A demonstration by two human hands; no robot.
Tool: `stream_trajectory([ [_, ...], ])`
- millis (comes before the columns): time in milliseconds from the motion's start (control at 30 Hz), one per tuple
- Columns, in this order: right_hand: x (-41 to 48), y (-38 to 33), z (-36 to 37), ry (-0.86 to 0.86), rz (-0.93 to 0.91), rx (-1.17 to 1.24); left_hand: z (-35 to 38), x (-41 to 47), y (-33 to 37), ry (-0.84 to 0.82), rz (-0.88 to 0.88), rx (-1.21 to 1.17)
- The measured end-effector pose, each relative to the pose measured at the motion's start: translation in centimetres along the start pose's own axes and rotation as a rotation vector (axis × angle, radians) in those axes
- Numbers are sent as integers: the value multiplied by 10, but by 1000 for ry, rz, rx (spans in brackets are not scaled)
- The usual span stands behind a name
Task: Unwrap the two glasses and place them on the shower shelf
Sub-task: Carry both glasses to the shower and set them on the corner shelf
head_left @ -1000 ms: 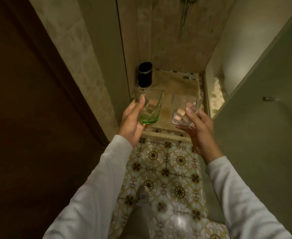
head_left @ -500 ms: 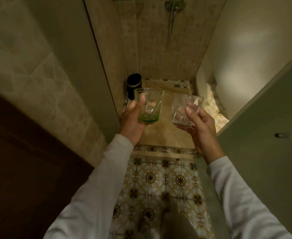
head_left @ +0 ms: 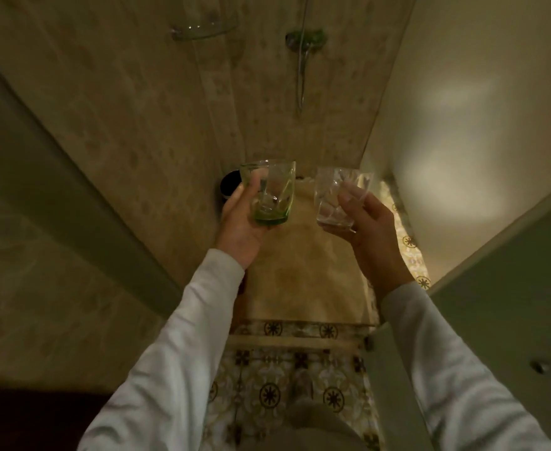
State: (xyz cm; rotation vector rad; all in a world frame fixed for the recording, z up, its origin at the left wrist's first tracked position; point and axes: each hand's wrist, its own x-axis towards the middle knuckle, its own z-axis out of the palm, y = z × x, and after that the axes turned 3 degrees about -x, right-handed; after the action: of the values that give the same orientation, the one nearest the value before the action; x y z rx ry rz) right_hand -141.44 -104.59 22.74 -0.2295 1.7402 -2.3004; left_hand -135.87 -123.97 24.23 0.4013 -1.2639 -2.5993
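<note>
- Tiled shower walls (head_left: 144, 131) fill most of the frame, beige, mottled, dim light.
- White wall (head_left: 456, 151) at right with bright light patches; pale door panel (head_left: 508, 320) at lower right with a small round knob (head_left: 540, 366).
- Beige shower floor (head_left: 300, 281) runs below the hands, raised step at its near edge; patterned floor tiles (head_left: 277, 392) with dark star motifs nearer the camera.
- Both arms in white long sleeves (head_left: 176, 353) reach forward and up from the bottom of the frame.
- Left hand (head_left: 245, 232) holds the green glass (head_left: 269, 193) upright, fingers clamped around its side and base, thumb up along the left wall of the glass.
- Right hand (head_left: 371, 232) holds the clear glass (head_left: 341, 198) roughly upright, slight tilt, fingers wrapped on its right side and underside, thumb across the front.
- The two glasses are side by side, close but apart, both bare, no wrapping on them, held in the air over the shower floor.
- Glass shower shelf (head_left: 202, 30) sits high on the wall at top, well above and apart from both glasses; looks curved, blurred.
- Shower mixer (head_left: 305, 39) on the back wall right of the shelf, hose (head_left: 300, 79) hanging down from it.
- Dark cylindrical container (head_left: 230, 187) stands in the left corner on the shower floor, partly hidden behind the left hand and green glass.
</note>
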Motion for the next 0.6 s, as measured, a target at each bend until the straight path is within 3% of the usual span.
stream_trajectory([
  [233, 99, -22, -21, -38, 6, -13, 45, 86, 2, 17, 26, -3],
  [600, 210, -16, -33, -7, 3, 42, 54, 200, -4, 36, -38, -35],
])
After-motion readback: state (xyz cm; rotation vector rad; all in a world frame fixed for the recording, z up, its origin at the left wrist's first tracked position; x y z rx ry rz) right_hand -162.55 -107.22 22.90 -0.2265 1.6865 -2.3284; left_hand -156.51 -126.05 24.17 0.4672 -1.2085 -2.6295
